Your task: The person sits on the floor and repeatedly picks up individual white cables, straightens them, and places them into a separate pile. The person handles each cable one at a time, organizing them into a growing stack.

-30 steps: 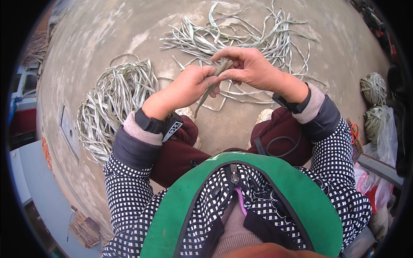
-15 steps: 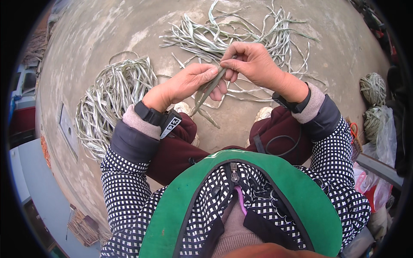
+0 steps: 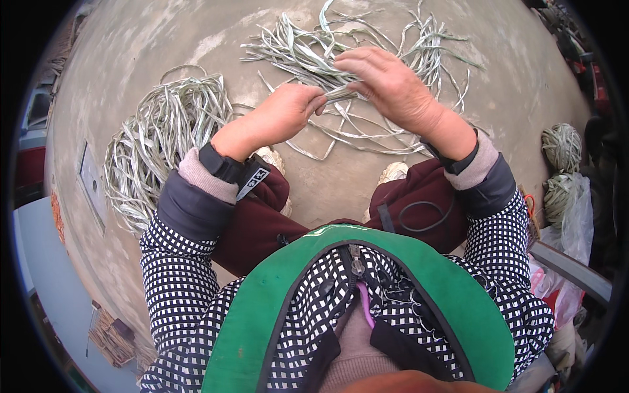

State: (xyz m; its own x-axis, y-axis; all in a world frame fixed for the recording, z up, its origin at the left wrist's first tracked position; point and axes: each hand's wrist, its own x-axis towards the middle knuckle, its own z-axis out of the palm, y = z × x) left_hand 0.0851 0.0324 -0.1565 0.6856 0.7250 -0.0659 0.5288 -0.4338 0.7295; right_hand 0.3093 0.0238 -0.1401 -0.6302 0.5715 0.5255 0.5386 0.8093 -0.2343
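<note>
My left hand (image 3: 283,116) is closed, its thumb and fingers pinched on a flat greyish-green plaited strip (image 3: 338,95). Only a short length of the strip shows, running toward my right hand (image 3: 396,88). That hand is held palm down, fingers stretched out and the thumb apart from them. Its thumb is close to the strip; whether it touches cannot be made out. Beyond both hands, a loose spread of pale green flat strands (image 3: 308,49) lies on the floor, some trailing back toward my feet. A thick looped heap of plaited strip (image 3: 170,131) rests at the left.
Two wound bundles of strip (image 3: 561,147) are at the right, beside a clear plastic bag (image 3: 576,216) and a metal bar (image 3: 570,270). A flat plate (image 3: 92,187) is set in the concrete floor at left. My shoes (image 3: 393,171) are below the hands.
My left hand has turned over and moved slightly left, drawing the strip nearly level. My right hand has lifted its fingers from a pinch and moved up a little. The hanging tail no longer shows.
</note>
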